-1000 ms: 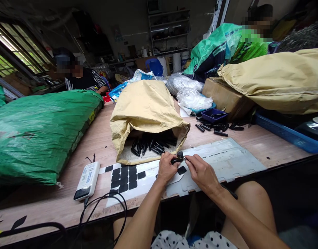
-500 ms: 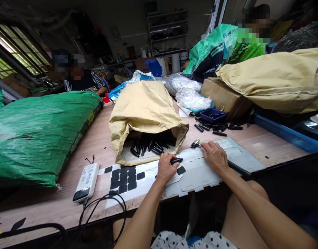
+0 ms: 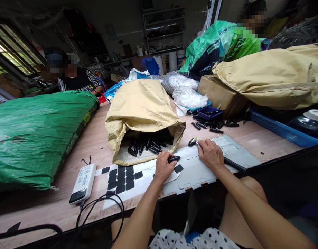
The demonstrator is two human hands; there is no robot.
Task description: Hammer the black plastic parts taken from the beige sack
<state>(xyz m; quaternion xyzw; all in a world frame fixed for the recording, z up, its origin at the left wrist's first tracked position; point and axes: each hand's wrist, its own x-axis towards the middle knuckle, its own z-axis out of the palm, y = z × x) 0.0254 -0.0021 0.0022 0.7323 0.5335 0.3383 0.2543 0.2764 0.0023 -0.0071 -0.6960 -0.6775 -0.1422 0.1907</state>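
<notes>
Hammer (image 3: pixel 192 141) shifted rightward, right hand (image 3: pixel 212 154) curled round its shaft, left hand (image 3: pixel 164 166) pinching black tube (image 3: pixel 175 158)

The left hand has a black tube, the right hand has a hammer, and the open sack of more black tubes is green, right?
Not quite: the open sack is tan, not green, as the head view shows. The left hand does have a black tube, and the right hand a hammer.

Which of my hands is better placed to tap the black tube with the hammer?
Probably your right hand: it grips the hammer, while your left hand holds the tube.
</notes>
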